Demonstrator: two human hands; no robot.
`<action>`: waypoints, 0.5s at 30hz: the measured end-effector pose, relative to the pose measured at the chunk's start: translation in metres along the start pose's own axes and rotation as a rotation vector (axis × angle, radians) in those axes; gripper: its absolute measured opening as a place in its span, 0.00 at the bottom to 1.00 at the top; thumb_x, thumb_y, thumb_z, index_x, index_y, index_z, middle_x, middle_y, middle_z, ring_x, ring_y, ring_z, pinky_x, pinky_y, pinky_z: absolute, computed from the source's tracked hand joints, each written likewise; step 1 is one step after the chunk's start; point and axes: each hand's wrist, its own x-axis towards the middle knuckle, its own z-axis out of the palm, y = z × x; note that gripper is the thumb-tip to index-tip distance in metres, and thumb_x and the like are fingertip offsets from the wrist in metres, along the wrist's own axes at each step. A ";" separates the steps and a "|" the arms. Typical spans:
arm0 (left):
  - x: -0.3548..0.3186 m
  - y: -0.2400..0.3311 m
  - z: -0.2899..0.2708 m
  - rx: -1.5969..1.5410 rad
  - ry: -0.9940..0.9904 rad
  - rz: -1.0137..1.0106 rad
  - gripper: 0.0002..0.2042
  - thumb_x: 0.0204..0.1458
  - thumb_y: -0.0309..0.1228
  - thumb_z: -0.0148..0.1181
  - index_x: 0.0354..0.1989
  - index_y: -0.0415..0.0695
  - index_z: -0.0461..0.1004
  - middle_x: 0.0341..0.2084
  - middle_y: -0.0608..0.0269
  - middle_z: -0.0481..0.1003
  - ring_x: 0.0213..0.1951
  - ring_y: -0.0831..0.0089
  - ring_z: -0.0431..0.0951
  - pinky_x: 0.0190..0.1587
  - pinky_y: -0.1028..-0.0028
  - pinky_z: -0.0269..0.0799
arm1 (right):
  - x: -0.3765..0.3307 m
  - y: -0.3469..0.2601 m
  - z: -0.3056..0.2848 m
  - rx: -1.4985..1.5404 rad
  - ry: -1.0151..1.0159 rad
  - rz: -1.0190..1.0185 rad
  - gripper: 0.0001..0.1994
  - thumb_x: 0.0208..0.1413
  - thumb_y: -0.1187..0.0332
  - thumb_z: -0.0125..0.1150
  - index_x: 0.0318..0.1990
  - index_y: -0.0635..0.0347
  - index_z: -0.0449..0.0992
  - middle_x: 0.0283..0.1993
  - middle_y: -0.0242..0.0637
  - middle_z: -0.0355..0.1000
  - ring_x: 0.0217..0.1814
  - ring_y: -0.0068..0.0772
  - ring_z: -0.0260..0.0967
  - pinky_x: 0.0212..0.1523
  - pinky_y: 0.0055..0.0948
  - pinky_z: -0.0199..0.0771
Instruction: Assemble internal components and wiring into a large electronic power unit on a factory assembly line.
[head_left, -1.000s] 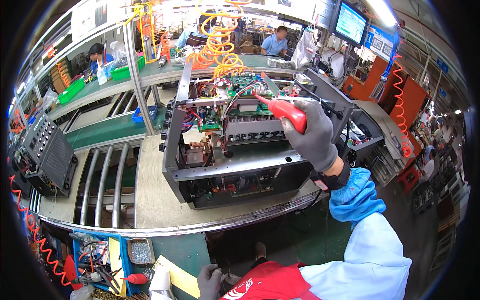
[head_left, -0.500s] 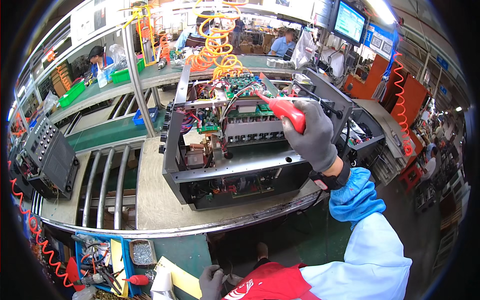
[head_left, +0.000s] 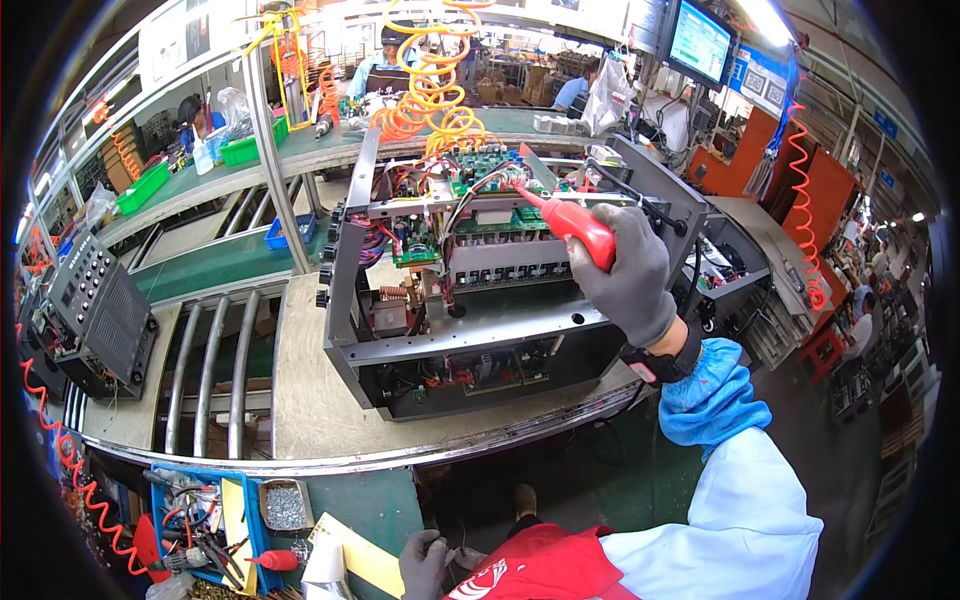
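Evidently, the step in hand was work with the nozzle of a red bottle (head_left: 580,232) among the wires (head_left: 492,178) of an opened chassis (head_left: 520,332). The gloved right hand (head_left: 628,275) was closed around the bottle's body, its fingers wrapped on the red wall, and the bottle was tilted so that its tapered tip pointed left and away from the person. The tip lay at or just beside the wires near a green circuit board (head_left: 478,163); whether it touched them could not be told. The chassis stood on the bench (head_left: 325,420), directly ahead.

The gloved left hand (head_left: 424,562) was low by the person's body, beside a yellow sheet (head_left: 372,562), its fingers bent; whether they gripped anything could not be told. Nearby, 1 more red bottle lay beside a blue bin (head_left: 157,508).

The next move seemed to call for a steady wrist, a measured squeeze and a nozzle kept clear of neighbouring wires.
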 end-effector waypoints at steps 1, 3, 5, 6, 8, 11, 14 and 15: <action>0.000 0.001 0.000 0.001 -0.001 0.000 0.12 0.57 0.30 0.60 0.47 0.38 0.76 0.32 0.61 0.77 0.32 0.77 0.74 0.35 0.77 0.72 | 0.000 0.000 0.000 -0.001 0.000 0.001 0.18 0.40 0.72 0.70 0.42 0.62 0.73 0.35 0.44 0.72 0.32 0.47 0.74 0.32 0.38 0.75; -0.001 0.004 0.000 0.009 0.004 0.011 0.13 0.57 0.30 0.60 0.47 0.37 0.76 0.34 0.61 0.78 0.33 0.76 0.74 0.36 0.76 0.72 | 0.000 0.000 -0.001 -0.021 0.009 -0.009 0.18 0.40 0.72 0.70 0.42 0.63 0.73 0.35 0.44 0.72 0.32 0.47 0.74 0.32 0.38 0.75; 0.000 0.001 -0.002 0.054 -0.004 0.031 0.13 0.57 0.31 0.60 0.47 0.37 0.76 0.34 0.60 0.78 0.33 0.76 0.75 0.37 0.76 0.72 | 0.002 0.000 -0.002 -0.019 0.007 -0.008 0.18 0.42 0.72 0.70 0.42 0.63 0.73 0.35 0.45 0.72 0.33 0.48 0.74 0.34 0.38 0.75; 0.001 0.000 -0.003 0.097 -0.011 0.050 0.13 0.57 0.31 0.60 0.47 0.37 0.76 0.35 0.60 0.78 0.34 0.75 0.75 0.38 0.76 0.72 | 0.002 0.000 -0.002 -0.017 0.004 -0.008 0.17 0.43 0.73 0.70 0.42 0.64 0.73 0.36 0.47 0.72 0.33 0.49 0.74 0.35 0.38 0.75; 0.001 -0.002 -0.003 0.100 -0.010 0.039 0.14 0.57 0.31 0.60 0.48 0.37 0.76 0.35 0.59 0.78 0.35 0.75 0.75 0.39 0.76 0.73 | 0.001 -0.001 0.000 -0.015 0.003 0.007 0.17 0.43 0.73 0.70 0.42 0.64 0.73 0.36 0.47 0.72 0.33 0.49 0.74 0.34 0.38 0.75; 0.000 0.001 -0.001 0.093 -0.010 0.026 0.14 0.57 0.31 0.60 0.48 0.37 0.76 0.36 0.59 0.78 0.36 0.75 0.75 0.39 0.75 0.73 | -0.002 0.000 0.000 -0.026 0.001 0.018 0.18 0.42 0.72 0.70 0.42 0.63 0.73 0.35 0.45 0.72 0.33 0.48 0.74 0.34 0.38 0.75; -0.001 0.006 -0.001 0.108 -0.007 0.028 0.14 0.56 0.31 0.59 0.48 0.37 0.76 0.36 0.58 0.78 0.36 0.75 0.75 0.39 0.75 0.73 | -0.003 -0.001 -0.004 -0.040 -0.011 0.029 0.18 0.42 0.72 0.70 0.42 0.63 0.73 0.35 0.45 0.72 0.33 0.48 0.74 0.34 0.38 0.75; -0.001 0.006 -0.001 0.130 -0.004 0.032 0.14 0.56 0.31 0.59 0.48 0.37 0.76 0.36 0.58 0.78 0.36 0.75 0.75 0.39 0.75 0.73 | -0.003 -0.001 -0.005 -0.042 -0.024 0.042 0.17 0.43 0.73 0.70 0.42 0.64 0.73 0.36 0.47 0.72 0.33 0.49 0.74 0.34 0.38 0.75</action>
